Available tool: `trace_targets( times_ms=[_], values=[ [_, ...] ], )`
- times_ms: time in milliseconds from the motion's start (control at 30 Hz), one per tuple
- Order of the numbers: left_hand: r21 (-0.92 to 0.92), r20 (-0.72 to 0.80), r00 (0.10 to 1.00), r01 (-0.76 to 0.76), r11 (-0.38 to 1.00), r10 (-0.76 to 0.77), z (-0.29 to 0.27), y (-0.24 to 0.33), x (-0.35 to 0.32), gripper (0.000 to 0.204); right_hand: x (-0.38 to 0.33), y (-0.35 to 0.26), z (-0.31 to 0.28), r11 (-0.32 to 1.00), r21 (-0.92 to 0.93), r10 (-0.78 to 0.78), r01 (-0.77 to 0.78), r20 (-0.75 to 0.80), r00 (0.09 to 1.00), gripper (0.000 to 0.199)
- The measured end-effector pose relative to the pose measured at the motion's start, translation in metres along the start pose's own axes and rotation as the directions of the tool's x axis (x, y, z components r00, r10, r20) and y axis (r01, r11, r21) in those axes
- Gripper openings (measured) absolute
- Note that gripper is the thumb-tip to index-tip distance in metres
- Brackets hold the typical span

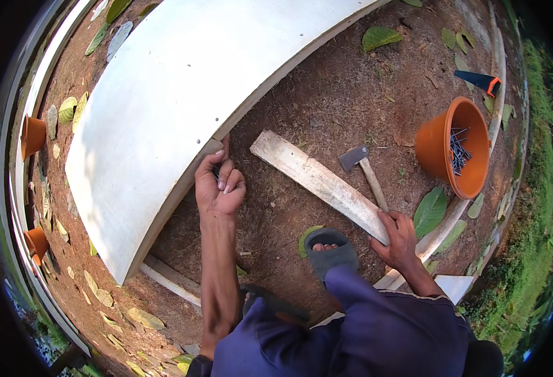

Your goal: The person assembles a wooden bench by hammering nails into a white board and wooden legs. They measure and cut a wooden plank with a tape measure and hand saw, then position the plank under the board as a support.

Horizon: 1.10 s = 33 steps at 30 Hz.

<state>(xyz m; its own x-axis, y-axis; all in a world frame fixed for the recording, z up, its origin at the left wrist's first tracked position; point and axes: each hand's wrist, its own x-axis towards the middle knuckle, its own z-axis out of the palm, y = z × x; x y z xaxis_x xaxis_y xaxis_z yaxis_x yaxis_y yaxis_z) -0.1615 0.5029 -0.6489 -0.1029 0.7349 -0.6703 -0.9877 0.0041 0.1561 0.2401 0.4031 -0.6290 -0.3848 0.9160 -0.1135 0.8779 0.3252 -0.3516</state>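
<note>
Head view: beyond the left hand [222,188] and to its left spreads a large white flat panel [157,94] with a pale wooden edge, covering much of the brown soil [270,217] on that side. Past the panel, well to the left of the left hand, stand two small terracotta-orange pots [33,136]. Ahead of the right hand [399,242] and to its right is a terracotta-orange bucket [428,151], tilted so that its mouth shows a heap of slim grey nails [459,151]; farther beyond lies a black-bladed handsaw with an orange handle [477,80]. One broad green leaf [430,212] rests just beside the right hand, on its right. A short striking tool with a grey metal head and pale wooden handle [373,182] lies on the soil, its handle end close against the right fingers, while a foot in a dark grey slipper [336,259] is planted just left of that hand. Between the hands, a rough, weathered whitish wooden plank [317,182] slants away toward the panel. The right hand is closed around the plank's near end. The left hand is at the panel's wooden edge, fingers curled inward on a small dark object [217,171] too hidden to identify.
</note>
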Motion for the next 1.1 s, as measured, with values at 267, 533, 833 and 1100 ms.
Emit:
trace_targets(
  times_ms=[267,533,833,1100],
  values=[
    [0.003,-0.012,0.999,0.032,0.999,-0.032,-0.002,-0.002,0.001,0.023,0.083,-0.041,0.048,0.992,0.081,-0.093,0.097,-0.053,0.994,0.08],
    [0.323,-0.107,0.994,0.043,0.946,-0.008,0.02,-0.008,-0.046,0.042,0.158,-0.099,0.07,0.966,0.118,-0.219,0.231,-0.105,0.97,0.075],
    [0.768,-0.27,0.909,0.004,0.64,0.318,-0.059,0.052,-0.16,0.046,0.166,-0.101,0.076,0.957,0.136,-0.238,0.255,-0.13,0.963,0.074],
    [0.591,-0.289,0.923,-0.036,0.806,0.254,-0.1,0.045,-0.095,0.05,0.22,-0.118,0.073,0.783,0.612,0.088,-0.115,0.073,0.993,0.065]
  ],
)
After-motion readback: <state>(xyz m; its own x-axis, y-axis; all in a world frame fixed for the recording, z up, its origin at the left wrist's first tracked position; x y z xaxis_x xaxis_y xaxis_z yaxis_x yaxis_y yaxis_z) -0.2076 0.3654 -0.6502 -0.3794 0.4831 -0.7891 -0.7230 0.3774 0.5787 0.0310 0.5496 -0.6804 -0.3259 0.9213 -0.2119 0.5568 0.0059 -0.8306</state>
